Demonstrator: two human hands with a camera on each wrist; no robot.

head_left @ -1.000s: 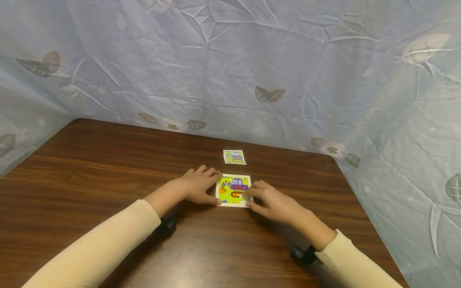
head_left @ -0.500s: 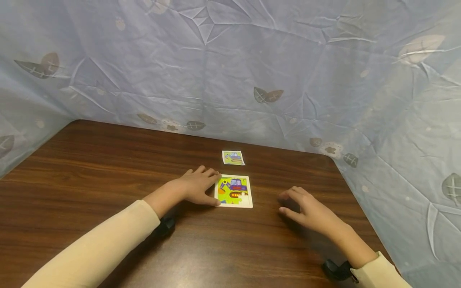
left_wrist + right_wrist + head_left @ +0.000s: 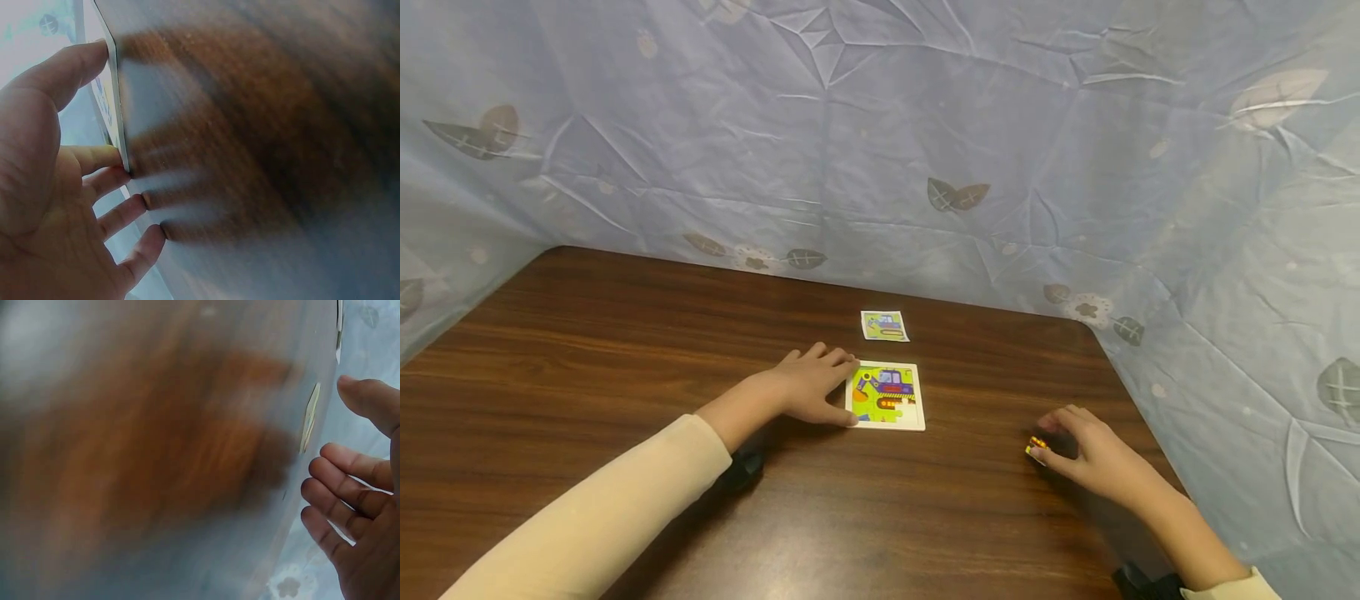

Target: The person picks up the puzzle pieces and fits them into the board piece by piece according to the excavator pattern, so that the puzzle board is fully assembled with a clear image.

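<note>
A square jigsaw puzzle (image 3: 884, 385) in a white tray lies mid-table, showing a purple excavator on green. Its lower right part is bare white. My left hand (image 3: 811, 385) touches the tray's left side, thumb and fingers spread; in the left wrist view the thumb (image 3: 87, 64) meets its edge. My right hand (image 3: 1093, 454) is off to the right, beside a small yellow-and-orange puzzle piece (image 3: 1037, 444) near the thumb tip. In the right wrist view the piece (image 3: 310, 419) shows between the separated thumb and loosely bent fingers, not gripped.
A small picture card (image 3: 884, 326) with a similar excavator lies behind the tray. The brown wooden table (image 3: 662, 333) is enclosed at the back and sides by a grey-blue leaf-patterned curtain (image 3: 880, 150).
My right hand has left the tray's lower right corner and moved right across the table. The small piece has come into sight beside its thumb. My left hand stays at the tray.
</note>
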